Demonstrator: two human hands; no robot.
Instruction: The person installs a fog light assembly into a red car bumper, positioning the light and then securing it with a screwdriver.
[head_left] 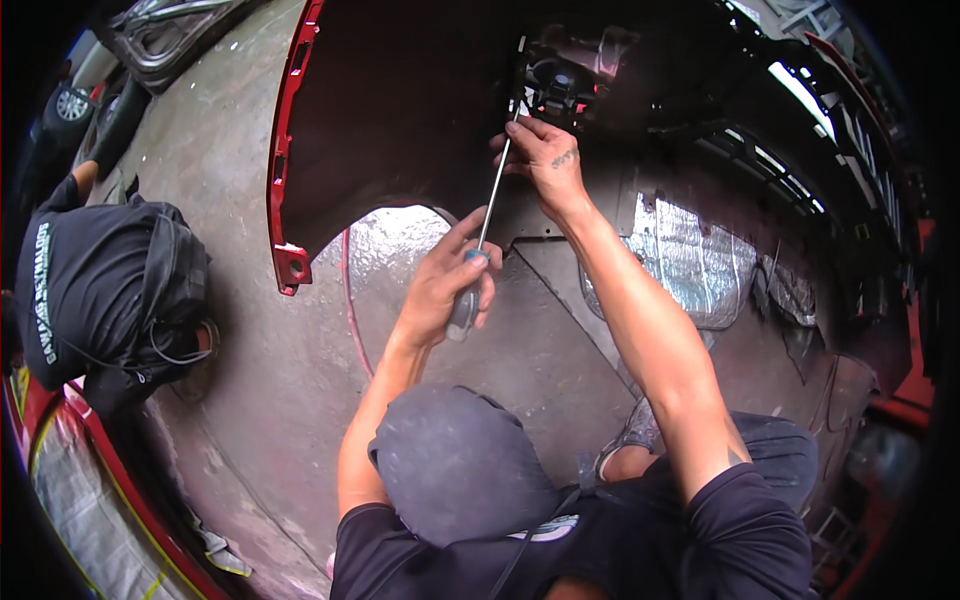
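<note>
A long screwdriver [494, 195] with a grey handle and a blue collar slants up toward a dark car body panel. My left hand [445, 275] is closed around its handle, with the index finger stretched along the shaft. Higher up, my right hand [545, 160] has its fingers closed about the shaft near the tip. That tip reaches a black fitting [562, 88] set in the panel's dark inner side. Whether it touches a fastener there cannot be made out. A red fender edge [284, 140] with several slots runs down to the left of both hands.
A crouching person [110, 290] in dark clothes is at the left, near a masked red car part [95, 490]. Silver foil-like sheeting [690, 262] lies right of my hands. A red hose [350, 310] crosses the concrete floor [225, 110]. A dark cap [455, 465] shows between my arms.
</note>
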